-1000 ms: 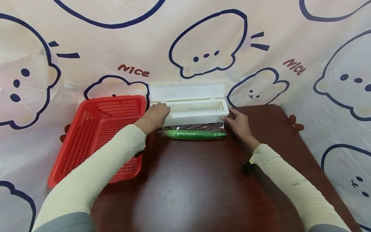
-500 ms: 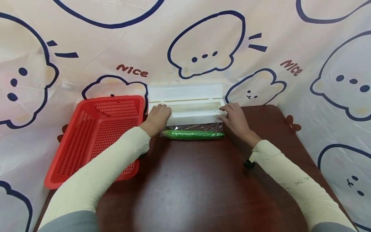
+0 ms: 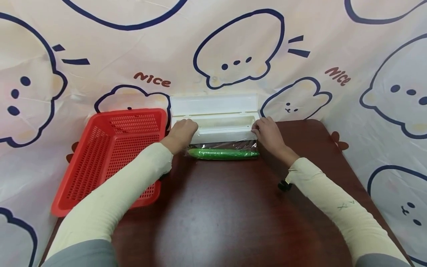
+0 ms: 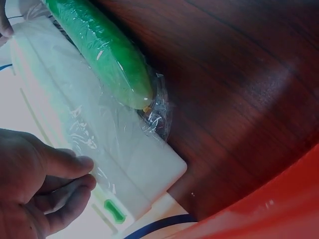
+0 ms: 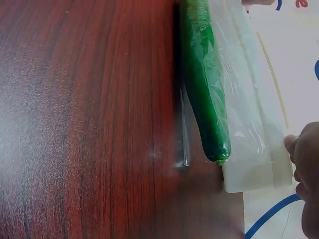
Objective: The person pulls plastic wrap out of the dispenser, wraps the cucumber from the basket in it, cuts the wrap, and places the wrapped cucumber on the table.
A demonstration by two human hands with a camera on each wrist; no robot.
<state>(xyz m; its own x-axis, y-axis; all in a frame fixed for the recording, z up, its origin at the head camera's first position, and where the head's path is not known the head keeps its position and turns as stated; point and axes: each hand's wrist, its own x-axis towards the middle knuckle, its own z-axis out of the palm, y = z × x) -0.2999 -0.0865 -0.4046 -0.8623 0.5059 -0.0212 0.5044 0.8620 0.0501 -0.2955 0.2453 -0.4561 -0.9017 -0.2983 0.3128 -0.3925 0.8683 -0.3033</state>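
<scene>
A long white cling film dispenser box (image 3: 220, 135) stands at the back of the table with its lid (image 3: 213, 105) raised. Clear cling film (image 4: 82, 129) runs from the box down its front and round a green cucumber (image 3: 224, 154), which lies along the table before it. My left hand (image 3: 182, 132) pinches the film between thumb and fingers at the box's left end, near a small green piece (image 4: 114, 211). At the opposite end, my right hand (image 3: 268, 132) has its fingers curled together, pinching the film at the box's top edge.
A red plastic basket (image 3: 58, 202) with slotted walls stands at the left, beside my left forearm. The dark wooden table (image 3: 213, 215) extends in front of the box. A printed cloth (image 3: 233, 40) hangs behind and at the sides.
My right hand has moved from the box's right end up to its top edge and closed its fingers there. My left hand has shifted slightly right; the cucumber stays in place.
</scene>
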